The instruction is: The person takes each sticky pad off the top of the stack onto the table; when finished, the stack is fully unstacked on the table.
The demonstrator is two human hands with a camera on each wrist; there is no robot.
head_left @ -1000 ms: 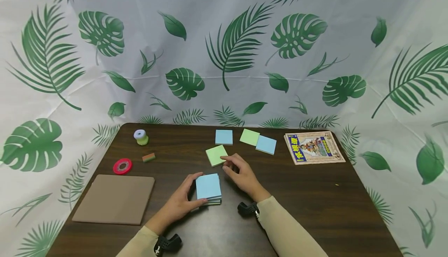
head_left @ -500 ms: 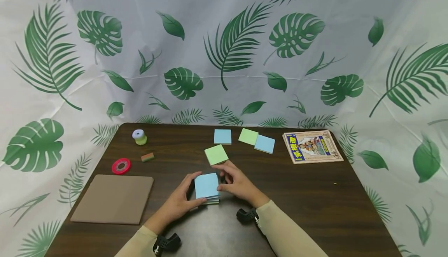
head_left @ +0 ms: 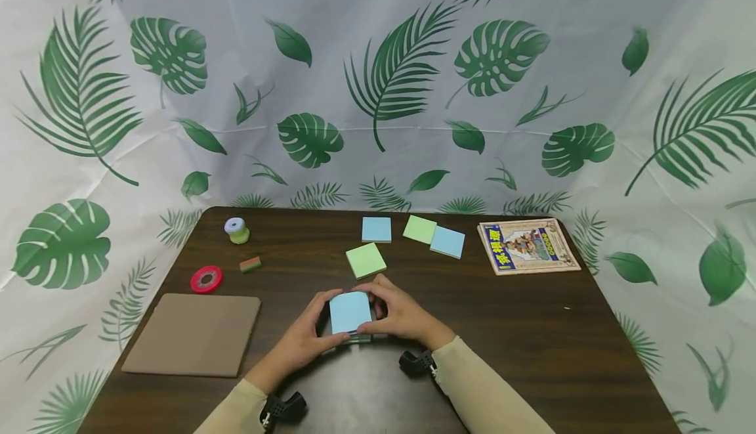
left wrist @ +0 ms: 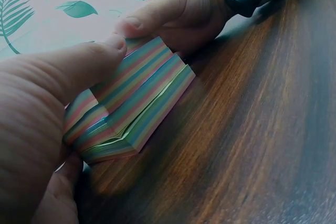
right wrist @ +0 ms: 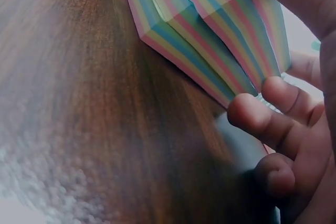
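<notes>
A stack of sticky note pads with a light blue top sits between both hands near the middle of the table. My left hand grips its left side, thumb at the front and fingers at the back corner. My right hand holds the right side, with its thumb by the front right corner. Striped edges of the stack show in the left wrist view, its layers slightly offset. Fingertips of the right hand touch the stack's side in the right wrist view.
Behind the hands lie a green pad, a blue pad, another green pad and another blue pad. Left are a brown board, red tape roll, small striped block and stacked rolls. Booklets lie right.
My right hand has come from beside the nearer green pad to the stack's right side and now holds it. The left hand has kept its grip; the top pad looks better lined up.
</notes>
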